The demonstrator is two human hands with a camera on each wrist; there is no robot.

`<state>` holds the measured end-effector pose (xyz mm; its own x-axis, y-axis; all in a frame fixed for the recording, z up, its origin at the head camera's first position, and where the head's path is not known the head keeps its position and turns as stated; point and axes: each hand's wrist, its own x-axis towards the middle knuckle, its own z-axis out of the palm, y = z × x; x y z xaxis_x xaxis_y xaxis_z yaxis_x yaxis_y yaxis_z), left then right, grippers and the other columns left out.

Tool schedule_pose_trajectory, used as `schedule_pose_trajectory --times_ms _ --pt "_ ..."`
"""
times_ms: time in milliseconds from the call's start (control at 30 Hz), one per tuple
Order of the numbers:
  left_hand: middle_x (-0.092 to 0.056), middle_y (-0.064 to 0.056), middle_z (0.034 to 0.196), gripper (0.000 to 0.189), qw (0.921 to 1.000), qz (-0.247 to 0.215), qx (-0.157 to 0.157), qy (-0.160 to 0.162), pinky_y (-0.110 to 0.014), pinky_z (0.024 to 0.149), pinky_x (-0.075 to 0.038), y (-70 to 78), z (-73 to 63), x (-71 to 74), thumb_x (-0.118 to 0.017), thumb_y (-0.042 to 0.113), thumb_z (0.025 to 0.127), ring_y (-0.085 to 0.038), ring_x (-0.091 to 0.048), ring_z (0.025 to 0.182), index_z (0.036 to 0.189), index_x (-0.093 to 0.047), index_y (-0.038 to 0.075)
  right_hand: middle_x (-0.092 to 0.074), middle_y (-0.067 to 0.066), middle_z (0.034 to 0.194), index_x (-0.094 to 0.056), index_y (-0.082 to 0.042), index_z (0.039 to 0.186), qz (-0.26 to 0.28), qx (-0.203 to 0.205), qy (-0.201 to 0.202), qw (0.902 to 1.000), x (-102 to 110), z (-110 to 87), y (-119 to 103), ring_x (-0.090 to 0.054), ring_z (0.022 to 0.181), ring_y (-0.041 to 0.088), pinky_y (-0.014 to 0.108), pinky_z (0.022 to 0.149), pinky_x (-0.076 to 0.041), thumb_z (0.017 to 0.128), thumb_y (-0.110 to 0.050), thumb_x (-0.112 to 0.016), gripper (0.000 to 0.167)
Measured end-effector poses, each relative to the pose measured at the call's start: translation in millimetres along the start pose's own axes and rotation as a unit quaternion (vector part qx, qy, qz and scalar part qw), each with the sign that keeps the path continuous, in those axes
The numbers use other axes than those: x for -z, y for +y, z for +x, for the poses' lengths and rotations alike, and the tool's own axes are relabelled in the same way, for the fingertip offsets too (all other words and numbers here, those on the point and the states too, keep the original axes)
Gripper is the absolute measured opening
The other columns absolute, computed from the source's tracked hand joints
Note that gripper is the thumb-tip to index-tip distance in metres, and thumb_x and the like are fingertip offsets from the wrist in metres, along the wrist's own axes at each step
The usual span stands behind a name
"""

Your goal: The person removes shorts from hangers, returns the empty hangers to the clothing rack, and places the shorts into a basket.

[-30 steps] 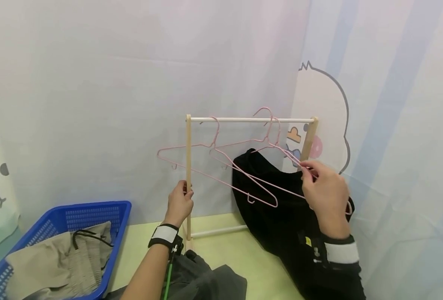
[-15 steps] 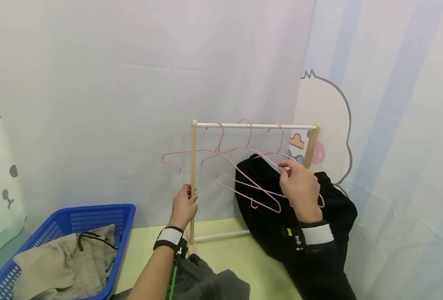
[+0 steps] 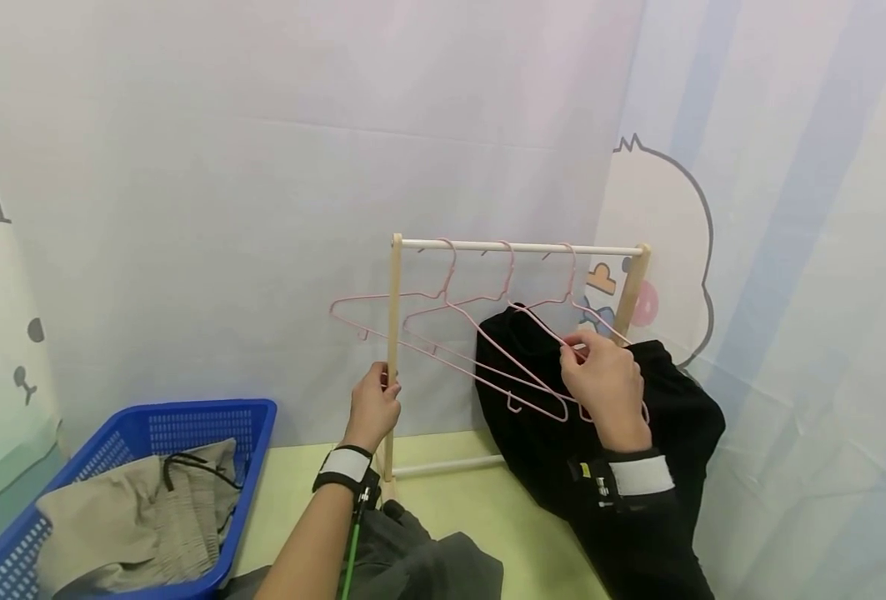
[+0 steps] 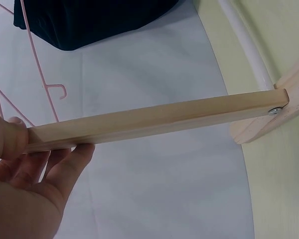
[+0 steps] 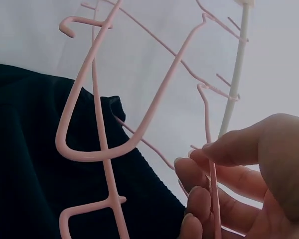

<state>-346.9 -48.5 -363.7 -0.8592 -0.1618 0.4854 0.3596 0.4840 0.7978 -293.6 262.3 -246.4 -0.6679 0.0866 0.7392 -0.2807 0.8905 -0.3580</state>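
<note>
A small rack with a white rail (image 3: 473,246) and wooden posts stands on the table. My left hand (image 3: 367,408) grips its near-left wooden post (image 3: 394,308); in the left wrist view, thumb and fingers hold opposite sides of the post (image 4: 159,117). Three pink hangers hook over the rail. With thumb and fingertips my right hand (image 3: 603,379) pinches the sloping arm of the middle hanger (image 3: 513,265), seen closely as a pink wire (image 5: 214,186) in the right wrist view. Black cloth (image 3: 518,442) hangs at the rack's right end; how it is held up is hidden.
A blue basket (image 3: 258,467) at the left holds beige shorts (image 3: 120,517) with a black drawstring. Dark grey cloth (image 3: 443,567) lies at the table's front. Pale curtains (image 3: 262,183) enclose the back and right side.
My right hand has moved left and slightly down with the middle hanger, whose hook came down from above the rail onto it, left of the right hanger. My left hand keeps its grip.
</note>
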Motion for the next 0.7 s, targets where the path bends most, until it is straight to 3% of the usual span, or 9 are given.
schedule_pose_trajectory --times_ms 233,367,567,700 --pt "-0.067 -0.017 0.113 0.027 0.9999 -0.01 0.013 -0.005 -0.048 0.081 -0.058 -0.5 -0.7 -1.3 -0.059 0.002 0.103 -0.033 -0.067 0.104 0.13 -0.06 0.002 -0.077 0.003 0.084 -0.079 -0.016 0.105 0.019 -0.001 -0.005 0.9998 8 -2.2 0 -0.064 0.063 0.025 0.039 0.054 -0.045 0.097 -0.024 -0.065 0.017" --pt "-0.067 -0.018 0.114 0.028 0.9997 -0.011 0.021 -0.008 -0.047 0.079 -0.059 -2.9 -1.8 -0.5 -0.059 0.003 0.104 -0.033 -0.066 0.105 0.132 -0.059 0.002 -0.078 0.005 0.089 -0.079 -0.015 0.105 0.034 0.005 0.015 0.9993 14 -6.2 -4 -0.066 0.068 0.027 0.043 0.058 -0.047 0.097 -0.021 -0.065 0.017" --pt "-0.066 -0.017 0.118 0.03 0.9997 -0.008 0.021 -0.008 -0.047 0.081 -0.059 -3.9 -1.8 1.1 -0.059 0.003 0.104 -0.034 -0.066 0.109 0.134 -0.058 0.003 -0.077 0.01 0.099 -0.079 -0.012 0.106 0.058 0.007 0.048 0.9971 28 -20.4 -17 -0.066 0.089 0.035 0.055 0.079 -0.048 0.097 -0.019 -0.064 0.019" --pt "-0.066 -0.017 0.119 0.03 0.9996 -0.01 0.014 -0.021 -0.047 0.082 -0.059 -0.3 0.3 2.0 -0.058 0.005 0.105 -0.034 -0.066 0.11 0.135 -0.058 0.003 -0.074 0.013 0.111 -0.078 -0.011 0.11 0.088 -0.007 0.021 0.9959 42 -37.9 -24 -0.064 0.104 0.034 0.057 0.092 -0.047 0.1 -0.021 -0.062 0.022"
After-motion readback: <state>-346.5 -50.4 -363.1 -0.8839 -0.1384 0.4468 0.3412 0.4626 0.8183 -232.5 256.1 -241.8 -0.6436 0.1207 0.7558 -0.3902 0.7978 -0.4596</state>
